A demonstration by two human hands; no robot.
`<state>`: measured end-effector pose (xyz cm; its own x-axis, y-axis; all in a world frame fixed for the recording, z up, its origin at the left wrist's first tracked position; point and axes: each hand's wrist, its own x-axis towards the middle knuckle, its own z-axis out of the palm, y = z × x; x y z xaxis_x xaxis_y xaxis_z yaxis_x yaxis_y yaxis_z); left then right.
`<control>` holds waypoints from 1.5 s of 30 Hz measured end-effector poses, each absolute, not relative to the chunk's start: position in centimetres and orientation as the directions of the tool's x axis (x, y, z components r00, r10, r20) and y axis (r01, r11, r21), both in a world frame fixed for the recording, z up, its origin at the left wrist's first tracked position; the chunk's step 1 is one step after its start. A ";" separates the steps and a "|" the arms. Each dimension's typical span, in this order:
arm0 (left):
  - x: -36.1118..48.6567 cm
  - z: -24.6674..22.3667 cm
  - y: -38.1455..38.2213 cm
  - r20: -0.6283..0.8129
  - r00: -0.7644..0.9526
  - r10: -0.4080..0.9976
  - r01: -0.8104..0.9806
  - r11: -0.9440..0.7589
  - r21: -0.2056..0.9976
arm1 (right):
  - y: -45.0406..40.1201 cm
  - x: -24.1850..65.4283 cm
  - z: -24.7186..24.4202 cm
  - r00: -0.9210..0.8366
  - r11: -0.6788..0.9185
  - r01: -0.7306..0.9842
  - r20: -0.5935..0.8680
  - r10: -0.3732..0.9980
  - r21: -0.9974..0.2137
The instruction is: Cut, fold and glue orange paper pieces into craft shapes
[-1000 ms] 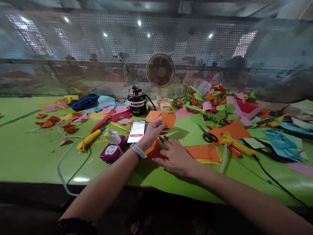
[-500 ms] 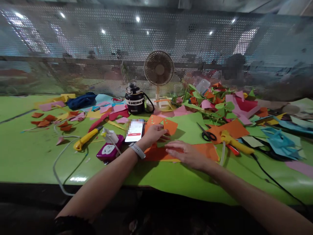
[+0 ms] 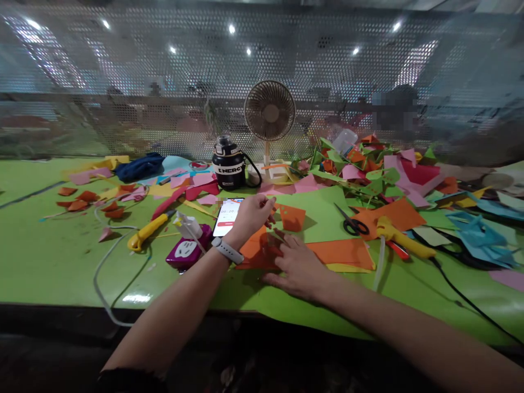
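Observation:
Orange paper lies over a yellow sheet near the front of the green table. My right hand rests on this paper with its fingers spread. Just above and to the left, my left hand is raised with its fingers curled together; whether something small is between them cannot be made out. A smaller orange piece with dots stands behind my hands. A phone with a lit screen lies left of my left hand, partly hidden by it.
Black scissors and a yellow glue gun lie right. A purple power socket and yellow-handled tool lie left. Behind are a black bottle, a fan and a paper scrap pile.
My left hand has lifted off the dotted orange paper and curled its fingers. My right hand has moved slightly left and down onto the orange paper, fingers spreading.

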<state>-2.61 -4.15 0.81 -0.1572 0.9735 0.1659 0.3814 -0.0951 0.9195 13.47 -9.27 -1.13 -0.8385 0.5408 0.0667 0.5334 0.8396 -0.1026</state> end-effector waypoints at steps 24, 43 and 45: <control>0.3 0.8 -6.7 -0.209 0.308 0.928 -0.061 0.239 0.969 | -6.7 19.7 1.8 -0.443 0.216 0.236 0.093 0.892 -0.948; 0.2 0.8 -6.3 -0.261 0.215 0.941 0.131 0.236 0.963 | -6.5 21.9 -0.6 -0.568 0.558 0.811 -0.008 0.823 -0.176; 0.4 0.5 -6.4 -0.279 0.225 0.934 0.144 0.251 0.957 | -6.4 21.4 -0.6 -0.586 0.577 0.804 -0.025 0.810 -0.143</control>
